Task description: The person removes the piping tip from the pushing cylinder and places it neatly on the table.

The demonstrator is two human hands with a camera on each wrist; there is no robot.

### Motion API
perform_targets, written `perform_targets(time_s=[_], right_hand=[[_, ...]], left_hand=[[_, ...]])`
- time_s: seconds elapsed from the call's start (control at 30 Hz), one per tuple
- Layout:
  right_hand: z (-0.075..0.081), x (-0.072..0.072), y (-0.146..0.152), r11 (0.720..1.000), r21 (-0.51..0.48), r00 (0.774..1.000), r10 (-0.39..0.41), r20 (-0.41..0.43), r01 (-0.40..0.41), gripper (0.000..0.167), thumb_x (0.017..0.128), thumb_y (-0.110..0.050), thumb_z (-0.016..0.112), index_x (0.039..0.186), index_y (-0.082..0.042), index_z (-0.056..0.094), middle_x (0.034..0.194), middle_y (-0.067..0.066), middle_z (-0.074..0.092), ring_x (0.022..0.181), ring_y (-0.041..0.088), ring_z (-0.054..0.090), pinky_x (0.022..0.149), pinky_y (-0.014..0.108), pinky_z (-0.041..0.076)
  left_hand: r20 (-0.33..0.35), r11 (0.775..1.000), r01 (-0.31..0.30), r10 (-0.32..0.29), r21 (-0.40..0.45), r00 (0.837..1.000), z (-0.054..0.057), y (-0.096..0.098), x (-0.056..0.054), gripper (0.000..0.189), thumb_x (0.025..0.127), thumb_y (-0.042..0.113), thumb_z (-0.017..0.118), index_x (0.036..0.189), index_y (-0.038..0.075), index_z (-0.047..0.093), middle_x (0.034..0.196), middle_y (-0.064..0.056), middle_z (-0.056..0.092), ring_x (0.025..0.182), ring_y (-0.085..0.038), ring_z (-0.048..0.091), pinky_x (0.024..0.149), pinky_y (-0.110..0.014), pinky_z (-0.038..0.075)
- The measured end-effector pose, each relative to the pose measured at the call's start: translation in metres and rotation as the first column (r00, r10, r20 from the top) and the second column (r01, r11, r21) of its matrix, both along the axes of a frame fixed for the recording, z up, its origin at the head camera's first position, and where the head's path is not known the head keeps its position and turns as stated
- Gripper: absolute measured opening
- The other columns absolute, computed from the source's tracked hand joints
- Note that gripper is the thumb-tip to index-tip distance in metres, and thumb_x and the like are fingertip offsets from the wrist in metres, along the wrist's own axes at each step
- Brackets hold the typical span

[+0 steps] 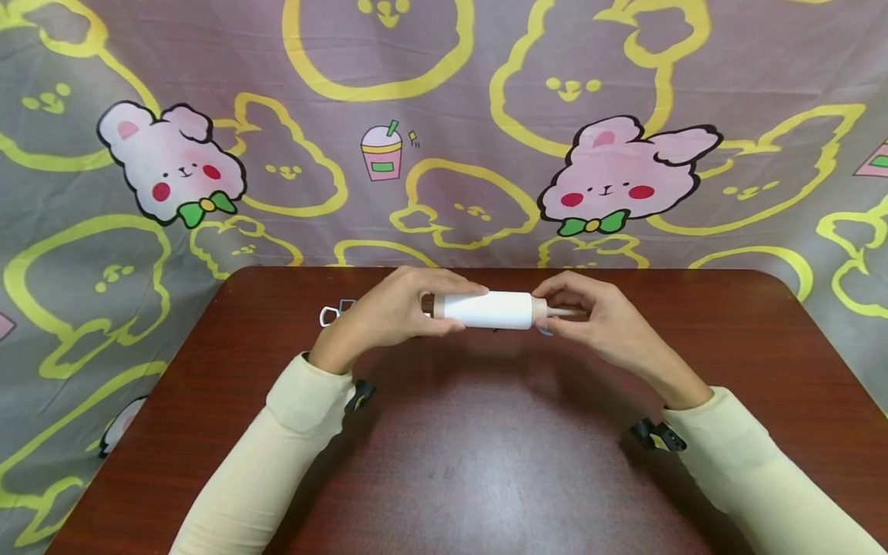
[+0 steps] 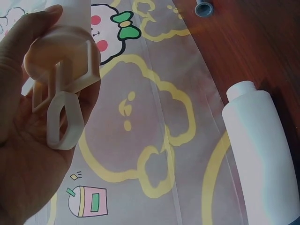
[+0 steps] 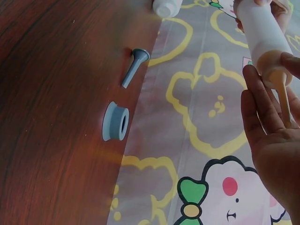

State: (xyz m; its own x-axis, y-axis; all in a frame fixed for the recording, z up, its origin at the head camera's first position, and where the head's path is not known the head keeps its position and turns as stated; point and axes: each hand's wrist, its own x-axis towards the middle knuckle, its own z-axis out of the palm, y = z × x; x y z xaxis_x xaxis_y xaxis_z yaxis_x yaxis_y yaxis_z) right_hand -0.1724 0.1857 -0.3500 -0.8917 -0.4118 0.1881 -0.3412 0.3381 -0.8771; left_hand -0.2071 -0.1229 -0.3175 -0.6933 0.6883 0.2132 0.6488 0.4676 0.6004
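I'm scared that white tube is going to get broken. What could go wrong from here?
Two things might. The white tube is held in the air, with the left hand at one end and the right hand at the other, so a slip could drop it onto the table. Its thin beige nozzle sticks out past the end cap, so pressing or bumping it sideways might bend it.
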Motion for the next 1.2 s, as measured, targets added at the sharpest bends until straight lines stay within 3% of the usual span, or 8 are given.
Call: perform_targets(time_s=[0.43,0.8,1.2], right_hand=[[-0.0018,-0.0013,-0.0002,0.997,0.069,1.0,-0.022,0.0,0.022,0.039,0.09,-0.015,0.084,0.125,-0.012,0.066,0.121,0.007,0.07,0.106,0.017,0.073,0.086,0.023,0.059],[0.0001,0.0009,0.0011,0.999,0.018,0.999,-0.034,-0.023,0.034,0.029,0.094,-0.016,0.08,0.121,-0.013,0.069,0.112,0.008,0.075,0.095,0.015,0.073,0.077,0.025,0.06],[0.003,0.0036,0.001,0.999,0.006,0.997,-0.046,-0.064,0.047,0.027,0.092,-0.015,0.081,0.117,-0.016,0.071,0.111,0.002,0.072,0.097,0.016,0.071,0.078,0.025,0.06]], left_hand=[[0.006,1.0,-0.007,0.007,0.003,1.0,-0.0006,-0.0004,-0.0004,0.047,0.084,0.014,0.089,0.129,0.023,0.077,0.128,0.001,0.076,0.112,-0.013,0.07,0.09,-0.034,0.055],[0.009,1.0,-0.013,0.013,-0.009,1.0,-0.0012,-0.0004,0.0001,0.047,0.084,0.017,0.089,0.129,0.025,0.077,0.128,0.002,0.075,0.112,-0.013,0.07,0.089,-0.034,0.055],[0.013,1.0,-0.023,0.024,-0.018,1.0,-0.0005,0.0,0.0017,0.047,0.084,0.018,0.09,0.129,0.027,0.077,0.129,0.003,0.075,0.112,-0.013,0.069,0.089,-0.036,0.057]])
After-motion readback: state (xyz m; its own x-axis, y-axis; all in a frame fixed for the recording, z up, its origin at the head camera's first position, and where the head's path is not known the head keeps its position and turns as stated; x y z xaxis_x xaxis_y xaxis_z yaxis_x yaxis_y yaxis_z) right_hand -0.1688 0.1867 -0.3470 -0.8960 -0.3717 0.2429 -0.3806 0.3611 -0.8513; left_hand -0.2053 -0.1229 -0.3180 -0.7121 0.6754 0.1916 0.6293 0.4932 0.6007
